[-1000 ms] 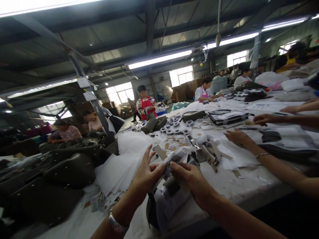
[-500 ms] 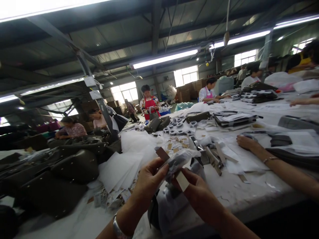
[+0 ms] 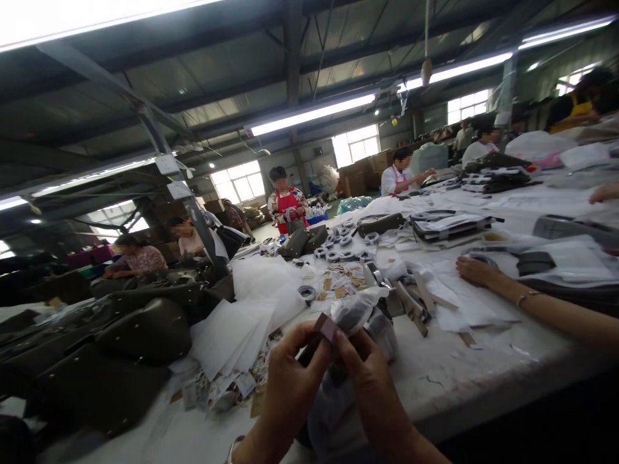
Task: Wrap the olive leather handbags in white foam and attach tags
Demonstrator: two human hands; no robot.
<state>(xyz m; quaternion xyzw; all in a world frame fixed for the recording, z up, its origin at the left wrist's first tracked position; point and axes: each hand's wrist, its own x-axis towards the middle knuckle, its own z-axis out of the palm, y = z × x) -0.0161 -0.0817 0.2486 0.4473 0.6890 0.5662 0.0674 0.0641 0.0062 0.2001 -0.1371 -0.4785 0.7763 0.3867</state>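
Note:
Pinched between the thumb and fingers of my left hand (image 3: 293, 370) is a small brown card-like piece (image 3: 325, 327), bent or folded. My right hand (image 3: 370, 374) grips the same piece at its right edge, so both hands are closed and touch at the fingertips. Right behind the fingers is a clear plastic-wrapped bundle (image 3: 358, 309), partly hidden by my hands. Below them, a grey thing in translucent wrapping (image 3: 324, 419) lies on the table edge, mostly covered by my wrists.
White sheets (image 3: 236, 335) and loose small tags (image 3: 232, 386) lie left of my hands, dark bag pieces (image 3: 120, 361) farther left. Grey straps (image 3: 413, 303) and wrapped rings (image 3: 343, 241) are ahead. A co-worker's hand (image 3: 476, 270) rests on the table at right.
My hands have come together and turned; the right hand, earlier on a cream-coloured piece, now grips the brown one. A dark ring shows beyond my hands. The view has shifted slightly.

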